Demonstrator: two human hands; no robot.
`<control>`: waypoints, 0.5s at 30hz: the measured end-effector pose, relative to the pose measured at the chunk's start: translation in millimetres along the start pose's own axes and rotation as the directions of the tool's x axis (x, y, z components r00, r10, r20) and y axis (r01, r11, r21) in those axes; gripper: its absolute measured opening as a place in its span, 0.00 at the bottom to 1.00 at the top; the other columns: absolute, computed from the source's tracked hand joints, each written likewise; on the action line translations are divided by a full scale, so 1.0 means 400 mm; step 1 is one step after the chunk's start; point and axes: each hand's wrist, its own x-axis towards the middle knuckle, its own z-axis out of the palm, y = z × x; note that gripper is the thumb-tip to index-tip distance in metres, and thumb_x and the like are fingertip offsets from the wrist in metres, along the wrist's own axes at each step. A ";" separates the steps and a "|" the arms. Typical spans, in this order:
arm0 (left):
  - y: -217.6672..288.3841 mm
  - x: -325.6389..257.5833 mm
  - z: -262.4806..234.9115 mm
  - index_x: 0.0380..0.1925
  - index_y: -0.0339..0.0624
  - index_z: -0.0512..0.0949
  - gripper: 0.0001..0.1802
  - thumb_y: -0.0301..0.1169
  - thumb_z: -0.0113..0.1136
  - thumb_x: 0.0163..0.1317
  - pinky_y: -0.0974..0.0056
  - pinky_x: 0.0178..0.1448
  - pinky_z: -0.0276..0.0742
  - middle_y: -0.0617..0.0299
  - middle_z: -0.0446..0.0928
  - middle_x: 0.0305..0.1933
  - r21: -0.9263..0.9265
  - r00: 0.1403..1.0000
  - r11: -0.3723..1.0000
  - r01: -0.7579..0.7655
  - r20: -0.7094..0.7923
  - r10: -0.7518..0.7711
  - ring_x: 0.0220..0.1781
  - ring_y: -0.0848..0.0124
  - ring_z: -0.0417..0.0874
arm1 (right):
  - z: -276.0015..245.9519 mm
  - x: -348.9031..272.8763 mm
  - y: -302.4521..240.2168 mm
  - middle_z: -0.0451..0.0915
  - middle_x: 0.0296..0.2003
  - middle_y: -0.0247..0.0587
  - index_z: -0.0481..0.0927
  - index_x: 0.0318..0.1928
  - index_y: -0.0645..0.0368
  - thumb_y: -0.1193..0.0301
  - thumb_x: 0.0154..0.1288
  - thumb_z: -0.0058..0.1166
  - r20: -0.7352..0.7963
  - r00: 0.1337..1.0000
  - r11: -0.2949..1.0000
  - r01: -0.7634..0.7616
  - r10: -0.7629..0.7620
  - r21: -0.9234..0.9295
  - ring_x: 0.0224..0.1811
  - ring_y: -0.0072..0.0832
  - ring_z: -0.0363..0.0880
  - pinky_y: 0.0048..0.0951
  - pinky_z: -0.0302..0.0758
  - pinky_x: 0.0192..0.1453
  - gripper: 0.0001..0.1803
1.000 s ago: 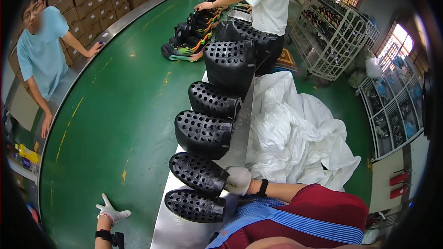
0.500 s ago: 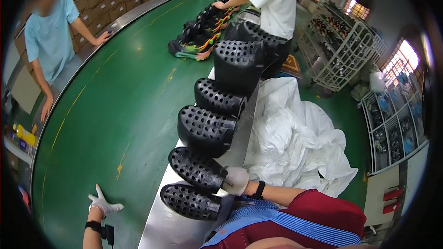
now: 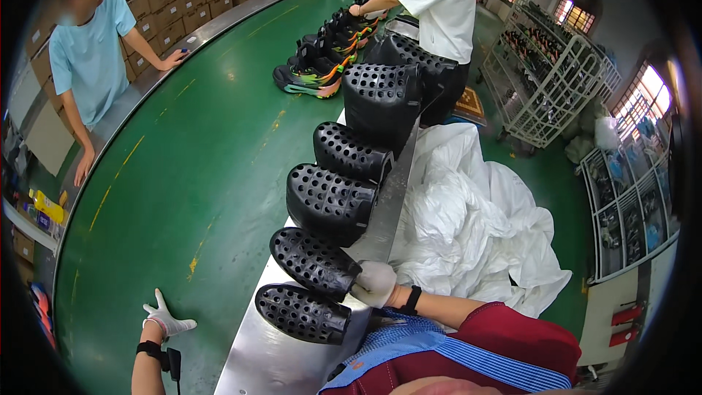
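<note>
My left hand [image 3: 169, 317], in a white glove, is over the green conveyor belt [image 3: 212, 197] with its fingers spread and nothing in them. My right hand [image 3: 376, 283], also gloved, looks curled into a fist against the end of a black perforated shoe-toe-shaped piece [image 3: 314, 262]; its fingertips are hidden. Nearest me lies a similar black piece [image 3: 301, 313]. Farther along the metal ledge [image 3: 267, 347] stand a larger black perforated piece [image 3: 329, 201], a smaller one [image 3: 349, 150] and a tall one [image 3: 382, 102].
White sheeting [image 3: 475, 227] is bunched right of the ledge. Colourful black sneakers [image 3: 311, 73] line the belt's far end, where a person in a white shirt [image 3: 439, 7] reaches over them. A person in light blue [image 3: 91, 58] leans at the left edge. Wheeled racks [image 3: 545, 77] stand at right.
The view has shifted slightly, so most things sit a little farther right. The head of the person in light blue has turned. Both my hands keep nearly the same place and shape.
</note>
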 end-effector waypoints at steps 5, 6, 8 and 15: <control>-0.006 -0.011 -0.001 0.74 0.60 0.16 0.88 0.62 0.81 0.32 0.50 0.72 0.69 0.30 0.23 0.78 -0.016 1.000 1.000 0.009 0.027 -0.009 0.75 0.40 0.62 | 0.009 -0.003 0.000 0.76 0.24 0.43 0.81 0.22 0.53 0.63 0.58 0.57 -0.021 1.000 0.999 0.004 -0.005 -0.036 0.28 0.44 0.77 0.41 0.74 0.31 0.12; -0.011 -0.005 0.003 0.74 0.60 0.16 0.88 0.62 0.81 0.32 0.50 0.72 0.70 0.30 0.23 0.78 -0.004 1.000 1.000 0.010 0.014 -0.010 0.75 0.40 0.63 | 0.009 -0.003 0.001 0.75 0.23 0.43 0.81 0.22 0.53 0.63 0.58 0.58 -0.037 0.999 1.000 0.012 -0.013 -0.027 0.28 0.44 0.77 0.41 0.74 0.31 0.11; -0.014 0.000 0.006 0.74 0.60 0.16 0.88 0.61 0.82 0.32 0.50 0.71 0.71 0.30 0.23 0.78 0.008 1.000 1.000 0.011 0.003 -0.011 0.74 0.40 0.63 | 0.006 0.000 0.004 0.75 0.23 0.43 0.81 0.22 0.53 0.63 0.58 0.58 -0.020 1.000 0.999 0.010 -0.011 -0.035 0.28 0.44 0.77 0.42 0.74 0.31 0.11; -0.033 0.014 0.017 0.74 0.60 0.16 0.89 0.60 0.83 0.30 0.51 0.75 0.66 0.29 0.23 0.78 -0.029 1.000 1.000 0.012 0.006 -0.012 0.75 0.40 0.62 | 0.002 0.003 -0.001 0.75 0.22 0.44 0.81 0.22 0.53 0.63 0.58 0.58 -0.015 1.000 1.000 0.006 -0.006 0.002 0.27 0.45 0.77 0.43 0.73 0.30 0.11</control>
